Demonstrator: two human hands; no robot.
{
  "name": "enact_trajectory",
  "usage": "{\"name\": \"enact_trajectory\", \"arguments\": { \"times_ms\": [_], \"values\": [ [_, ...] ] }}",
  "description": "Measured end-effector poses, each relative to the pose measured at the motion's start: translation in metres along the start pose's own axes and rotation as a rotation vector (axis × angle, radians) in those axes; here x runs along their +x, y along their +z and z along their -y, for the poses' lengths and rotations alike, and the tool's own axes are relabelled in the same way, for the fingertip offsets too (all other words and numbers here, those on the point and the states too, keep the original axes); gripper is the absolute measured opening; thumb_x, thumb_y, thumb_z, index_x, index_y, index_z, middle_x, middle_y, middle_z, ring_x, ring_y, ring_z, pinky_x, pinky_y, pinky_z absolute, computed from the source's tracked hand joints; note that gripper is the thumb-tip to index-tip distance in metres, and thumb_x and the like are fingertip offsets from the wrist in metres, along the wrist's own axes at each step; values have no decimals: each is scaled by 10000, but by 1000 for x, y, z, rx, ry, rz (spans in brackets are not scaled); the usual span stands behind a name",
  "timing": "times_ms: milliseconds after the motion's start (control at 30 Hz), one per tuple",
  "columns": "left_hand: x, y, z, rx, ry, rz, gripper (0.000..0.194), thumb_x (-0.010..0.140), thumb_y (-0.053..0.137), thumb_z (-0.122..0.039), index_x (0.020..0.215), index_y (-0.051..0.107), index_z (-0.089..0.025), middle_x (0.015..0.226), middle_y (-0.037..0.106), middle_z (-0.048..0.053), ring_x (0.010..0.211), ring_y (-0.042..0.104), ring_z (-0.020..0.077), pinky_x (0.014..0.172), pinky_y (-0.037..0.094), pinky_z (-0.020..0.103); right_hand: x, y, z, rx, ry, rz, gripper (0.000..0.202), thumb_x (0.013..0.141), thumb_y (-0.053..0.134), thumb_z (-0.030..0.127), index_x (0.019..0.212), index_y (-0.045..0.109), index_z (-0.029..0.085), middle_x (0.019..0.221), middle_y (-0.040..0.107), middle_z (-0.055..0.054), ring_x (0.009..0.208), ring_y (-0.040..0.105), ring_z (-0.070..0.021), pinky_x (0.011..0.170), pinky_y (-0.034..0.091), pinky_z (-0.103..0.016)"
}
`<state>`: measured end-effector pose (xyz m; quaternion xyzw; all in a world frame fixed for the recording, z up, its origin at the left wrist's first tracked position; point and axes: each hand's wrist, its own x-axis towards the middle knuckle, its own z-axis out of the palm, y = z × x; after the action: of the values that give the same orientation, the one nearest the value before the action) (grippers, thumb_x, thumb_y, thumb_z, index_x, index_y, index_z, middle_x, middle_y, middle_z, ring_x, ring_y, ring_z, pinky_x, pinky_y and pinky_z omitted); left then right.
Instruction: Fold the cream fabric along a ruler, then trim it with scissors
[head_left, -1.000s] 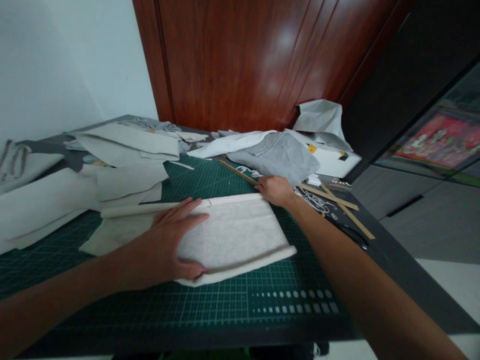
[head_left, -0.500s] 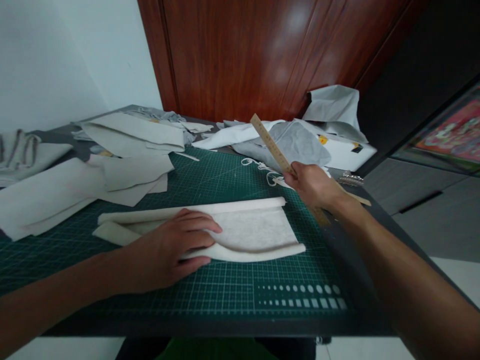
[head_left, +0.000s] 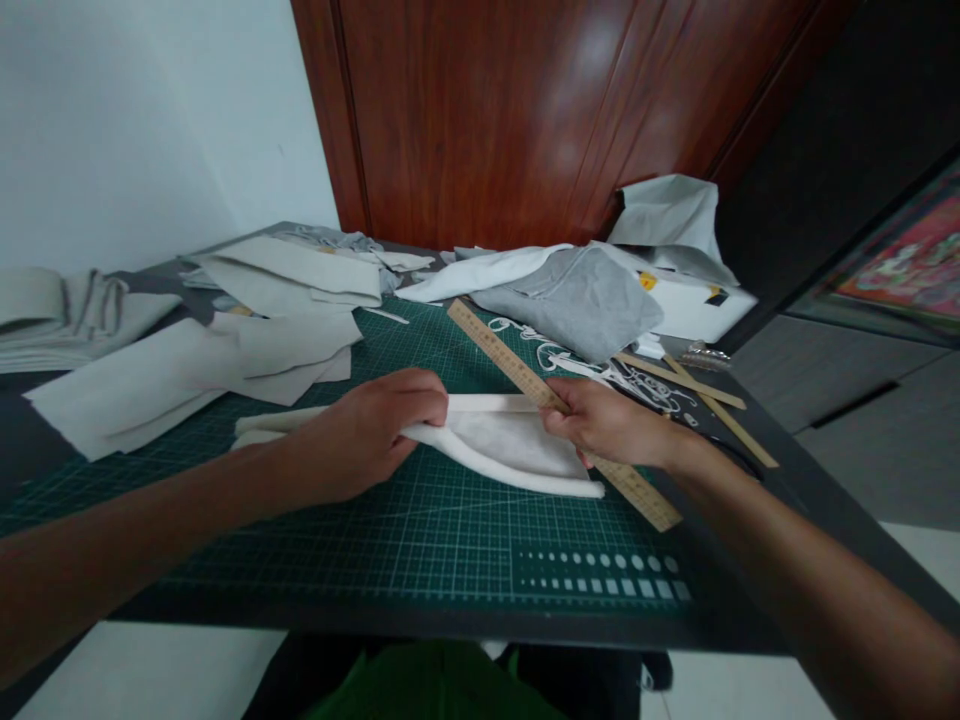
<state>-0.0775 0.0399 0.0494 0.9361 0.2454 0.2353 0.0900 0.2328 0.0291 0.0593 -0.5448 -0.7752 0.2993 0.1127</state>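
Observation:
A strip of off-white fabric [head_left: 517,447] with both long edges rolled inward lies on the green cutting mat [head_left: 360,560]. My left hand [head_left: 382,425] grips its middle, fingers closed round the gathered edges. A wooden ruler [head_left: 502,355] slants across the fabric's right end. My right hand [head_left: 600,422] is closed round the ruler near its middle, and its fingertips are close to the fabric; whether they also touch it is hidden.
Cut fabric pieces [head_left: 202,370] lie at the left, with folded cloth [head_left: 82,310] beyond. Grey cloth [head_left: 585,295], white cords [head_left: 570,360] and crossed wooden sticks [head_left: 705,400] are at the back right. The table's front edge [head_left: 420,625] is nearest me.
My right hand has brought the ruler down and left over the fabric's right end. My left hand, flat on the fabric before, has closed round it.

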Motion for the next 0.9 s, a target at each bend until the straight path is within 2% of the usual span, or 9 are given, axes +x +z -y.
{"name": "enact_trajectory", "arguments": {
  "times_ms": [133, 267, 367, 500, 567, 633, 700, 833, 900],
  "values": [
    [23, -18, 9, 69, 63, -28, 226, 792, 478, 13, 839, 507, -206, 943, 612, 42, 849, 602, 187, 762, 451, 313, 21, 5, 2, -83, 30, -85, 267, 988, 709, 439, 923, 571, 220, 677, 626, 35, 495, 620, -161, 453, 431, -266],
    [42, -27, 18, 75, 110, -38, 208, 803, 476, -27, 761, 418, -222, 923, 604, 46, 833, 588, 189, 742, 422, 312, 41, 15, 5, -210, 77, -180, 483, 840, 910, 486, 1098, 687, 143, 941, 772, -107, 870, 743, -291, 678, 554, -333],
    [53, -31, 21, 76, 160, -37, 201, 817, 484, -46, 733, 418, -217, 913, 607, 43, 810, 580, 179, 734, 409, 310, 50, 19, 5, -273, 123, -209, 445, 961, 821, 406, 1292, 685, 140, 1233, 749, -138, 1076, 735, -305, 892, 620, -447],
    [69, -42, 22, 74, 191, -60, 205, 862, 530, -99, 706, 455, -208, 913, 625, 41, 803, 581, 169, 740, 411, 304, 51, 8, 3, -284, 186, -218, 333, 1064, 698, 336, 1371, 664, 212, 1412, 675, -105, 1148, 723, -277, 954, 631, -496],
    [81, -52, 22, 79, 196, -58, 214, 877, 557, -126, 699, 473, -208, 923, 635, 50, 822, 590, 177, 763, 426, 313, 44, -7, 3, -251, 211, -254, 284, 1041, 725, 333, 1278, 714, 178, 1295, 732, -106, 1058, 744, -271, 892, 643, -451],
    [96, -65, 20, 86, 181, -86, 229, 871, 589, -127, 683, 488, -209, 942, 637, 55, 862, 608, 185, 780, 435, 312, 31, -28, 3, -188, 234, -340, 171, 955, 775, 286, 965, 789, 116, 911, 785, -103, 779, 740, -257, 683, 612, -369],
    [112, -79, 16, 159, 126, -139, 242, 870, 613, -116, 668, 508, -199, 980, 639, 48, 905, 607, 172, 836, 440, 299, 13, -55, 3, -103, 270, -472, 215, 943, 736, 313, 843, 763, 125, 652, 695, -65, 549, 643, -209, 511, 513, -340],
    [153, -100, 8, 298, 106, -283, 158, 954, 522, -157, 840, 631, -143, 1105, 639, 28, 988, 540, 116, 934, 405, 260, -33, -103, 8, 68, 270, -789, 178, 926, 673, 324, 829, 689, 175, 683, 681, -99, 498, 591, -189, 500, 491, -388],
    [175, -99, 10, 316, 58, -360, 192, 976, 482, -182, 943, 662, -127, 1143, 630, 0, 1067, 564, 127, 914, 401, 246, -55, -110, 15, 136, 206, -856, 156, 908, 652, 348, 789, 641, 249, 661, 665, -72, 485, 594, -201, 489, 505, -399]
  ]
}}
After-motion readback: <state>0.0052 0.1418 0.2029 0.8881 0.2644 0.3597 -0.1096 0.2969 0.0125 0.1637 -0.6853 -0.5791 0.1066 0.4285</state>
